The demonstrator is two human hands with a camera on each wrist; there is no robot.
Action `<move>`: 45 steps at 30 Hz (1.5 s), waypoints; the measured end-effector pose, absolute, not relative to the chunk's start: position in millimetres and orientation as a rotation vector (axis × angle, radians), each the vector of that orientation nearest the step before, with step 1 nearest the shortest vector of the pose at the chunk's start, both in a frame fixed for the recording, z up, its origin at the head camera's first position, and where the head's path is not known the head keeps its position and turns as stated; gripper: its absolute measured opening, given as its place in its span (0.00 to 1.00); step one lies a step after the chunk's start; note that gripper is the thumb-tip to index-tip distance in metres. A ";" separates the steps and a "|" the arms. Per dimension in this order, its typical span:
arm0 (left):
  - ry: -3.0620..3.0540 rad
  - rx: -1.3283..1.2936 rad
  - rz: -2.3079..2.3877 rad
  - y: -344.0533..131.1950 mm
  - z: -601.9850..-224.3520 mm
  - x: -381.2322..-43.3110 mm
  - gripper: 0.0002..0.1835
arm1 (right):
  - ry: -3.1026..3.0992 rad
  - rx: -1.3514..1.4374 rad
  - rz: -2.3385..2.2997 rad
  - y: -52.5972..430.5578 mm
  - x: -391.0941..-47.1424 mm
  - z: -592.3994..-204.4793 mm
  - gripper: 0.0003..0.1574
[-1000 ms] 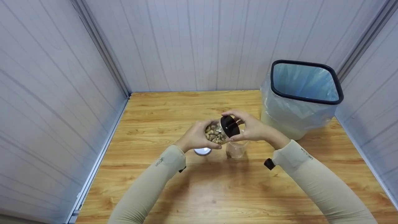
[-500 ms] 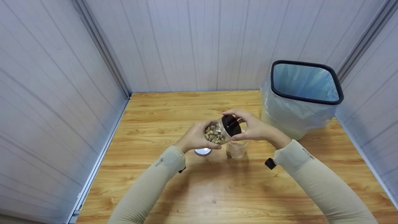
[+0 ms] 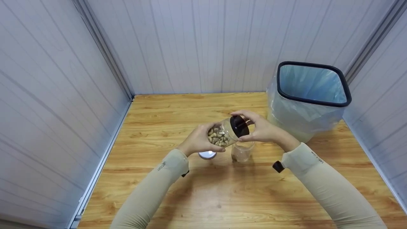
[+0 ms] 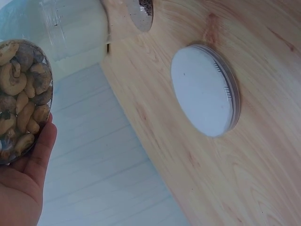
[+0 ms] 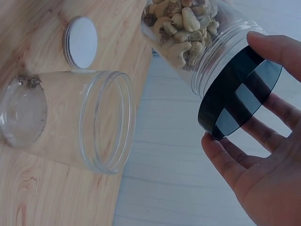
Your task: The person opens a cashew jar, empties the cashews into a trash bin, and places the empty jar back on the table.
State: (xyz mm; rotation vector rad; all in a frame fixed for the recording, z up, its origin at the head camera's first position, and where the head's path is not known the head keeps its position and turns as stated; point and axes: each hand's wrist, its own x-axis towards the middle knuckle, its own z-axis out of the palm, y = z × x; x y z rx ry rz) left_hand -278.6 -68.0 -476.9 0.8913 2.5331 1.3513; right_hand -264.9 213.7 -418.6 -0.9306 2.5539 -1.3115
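Observation:
My left hand point(image 3: 201, 140) grips the body of a clear plastic jar point(image 3: 219, 136) of cashews, tilted above the table. Its black screw lid point(image 5: 235, 94) is at the mouth, with the jar's threaded neck showing beside it in the right wrist view. The fingers and thumb of my right hand point(image 3: 260, 128) hold that lid by its edge. Just below stands a second clear jar point(image 5: 70, 122), uncovered and upright, with a few dark crumbs at its bottom. A round white lid point(image 4: 204, 92) lies on the table left of this jar.
A bin point(image 3: 305, 117) with a black rim and a clear plastic liner stands at the back right of the wooden table point(image 3: 159, 111). White panel walls point(image 3: 203, 47) close in the back and both sides.
My right hand and the black lid have shifted slightly up and to the right, and more of the jar's neck shows now. My left hand stays nearly still around the jar.

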 end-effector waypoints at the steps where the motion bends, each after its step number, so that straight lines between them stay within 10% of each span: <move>1: 2.533 0.891 1.353 -68.3 -476.9 -278.5 0.53 | 2.559 -0.923 -1.306 214.3 -264.9 -418.5 0.54; 45: 2.581 0.873 1.318 -76.4 -479.0 -277.7 0.51 | 2.714 -0.691 -1.191 254.4 -272.8 -440.1 0.52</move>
